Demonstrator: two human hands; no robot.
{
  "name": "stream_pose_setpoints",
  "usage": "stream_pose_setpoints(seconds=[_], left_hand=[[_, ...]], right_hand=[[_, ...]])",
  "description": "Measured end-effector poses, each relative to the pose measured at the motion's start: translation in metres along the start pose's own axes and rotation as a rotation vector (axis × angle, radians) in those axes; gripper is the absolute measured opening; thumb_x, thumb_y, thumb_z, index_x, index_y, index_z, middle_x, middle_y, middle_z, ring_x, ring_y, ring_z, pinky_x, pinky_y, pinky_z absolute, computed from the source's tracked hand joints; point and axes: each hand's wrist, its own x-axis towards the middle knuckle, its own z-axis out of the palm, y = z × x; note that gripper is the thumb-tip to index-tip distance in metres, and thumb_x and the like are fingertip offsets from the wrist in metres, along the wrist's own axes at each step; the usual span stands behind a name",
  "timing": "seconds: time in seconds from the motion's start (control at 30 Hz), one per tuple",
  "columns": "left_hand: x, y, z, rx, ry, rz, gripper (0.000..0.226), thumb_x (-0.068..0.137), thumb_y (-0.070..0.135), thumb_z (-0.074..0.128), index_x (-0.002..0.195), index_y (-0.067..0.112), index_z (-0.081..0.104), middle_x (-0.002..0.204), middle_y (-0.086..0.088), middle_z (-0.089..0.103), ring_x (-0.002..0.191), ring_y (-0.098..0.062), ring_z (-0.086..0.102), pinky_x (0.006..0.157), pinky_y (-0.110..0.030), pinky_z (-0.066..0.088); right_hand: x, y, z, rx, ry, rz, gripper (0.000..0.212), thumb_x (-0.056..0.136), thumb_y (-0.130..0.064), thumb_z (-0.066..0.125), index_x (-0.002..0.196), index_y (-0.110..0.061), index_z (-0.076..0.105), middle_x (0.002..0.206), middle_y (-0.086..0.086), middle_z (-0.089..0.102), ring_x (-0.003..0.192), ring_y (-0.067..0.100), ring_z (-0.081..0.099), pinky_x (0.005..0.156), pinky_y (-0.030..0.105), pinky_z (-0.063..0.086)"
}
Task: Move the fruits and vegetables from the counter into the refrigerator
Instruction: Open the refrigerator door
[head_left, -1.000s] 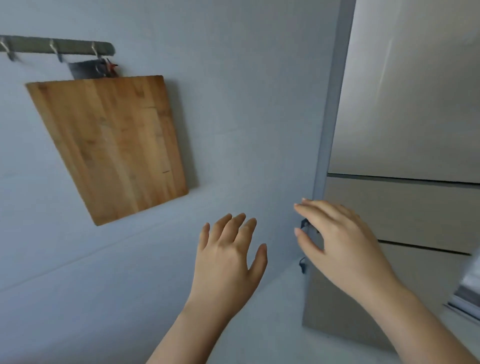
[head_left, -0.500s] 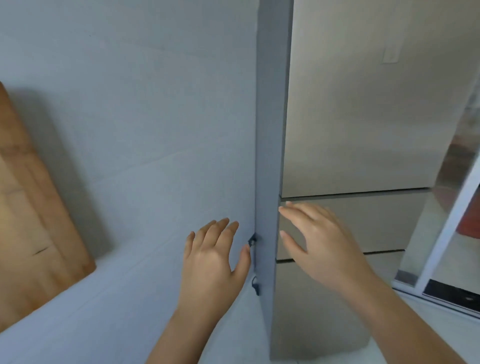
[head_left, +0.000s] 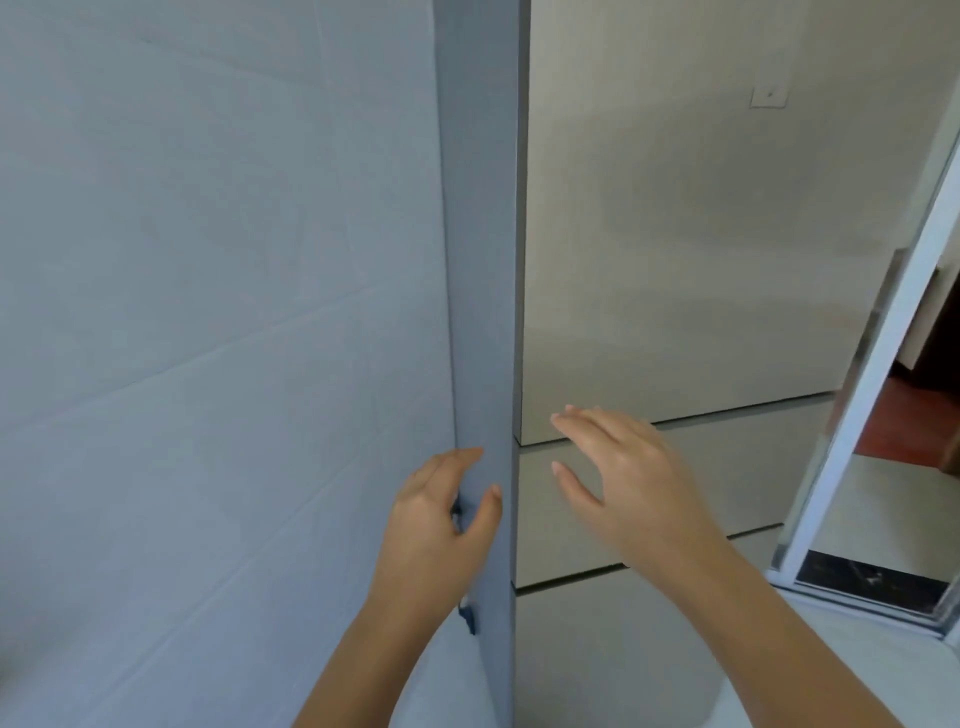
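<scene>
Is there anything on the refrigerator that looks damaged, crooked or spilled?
Nothing stands out. The refrigerator doors sit shut with even seams, no dents or spills visible. The left hand touches its grey side; the right hand hovers open before the front.

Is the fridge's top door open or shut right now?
Shut. The top door lies flush with the drawer front below it, with only a thin seam between them, and no interior shows.

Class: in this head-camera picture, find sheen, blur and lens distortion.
Head view: soft sheen on the refrigerator door, no hard glare; the right hand slightly blurred at its tips; the white door frame leans, which looks like wide-angle distortion.
</scene>
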Motion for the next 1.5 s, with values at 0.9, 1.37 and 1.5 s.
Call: stream_pose_setpoints(seconds=[0.9, 1.37, 1.5], left_hand=[[0.184, -0.041, 0.107, -0.568, 0.053, -0.110, 0.042, 0.080, 0.000, 0.066, 0.117, 0.017, 0.055, 0.098, 0.000, 0.066, 0.083, 0.004, 0.061, 0.069, -0.007, 0.046], [0.169, -0.038, 0.102, -0.644, -0.018, -0.100, 0.041, 0.081, 0.001, 0.066, 0.116, 0.019, 0.054, 0.105, -0.007, 0.065, 0.099, -0.015, 0.061, 0.085, -0.028, 0.051], [0.147, -0.028, 0.102, -0.648, -0.042, -0.038, 0.043, 0.080, 0.001, 0.066, 0.112, 0.026, 0.052, 0.100, 0.006, 0.062, 0.089, 0.007, 0.058, 0.073, -0.008, 0.046]], right_hand=[[0.072, 0.094, 0.106, 0.107, 0.028, 0.119, 0.038, 0.082, -0.030, 0.046, 0.108, -0.011, 0.065, 0.098, 0.002, 0.067, 0.093, 0.017, 0.061, 0.082, 0.032, 0.049], [0.043, 0.080, 0.081, 0.014, -0.002, 0.178, 0.039, 0.080, -0.029, 0.047, 0.110, -0.011, 0.065, 0.110, 0.003, 0.067, 0.102, 0.017, 0.059, 0.089, 0.033, 0.046], [0.028, 0.069, 0.064, 0.004, -0.003, 0.191, 0.038, 0.082, -0.028, 0.049, 0.111, -0.011, 0.064, 0.113, 0.004, 0.066, 0.104, 0.021, 0.060, 0.090, 0.040, 0.048]])
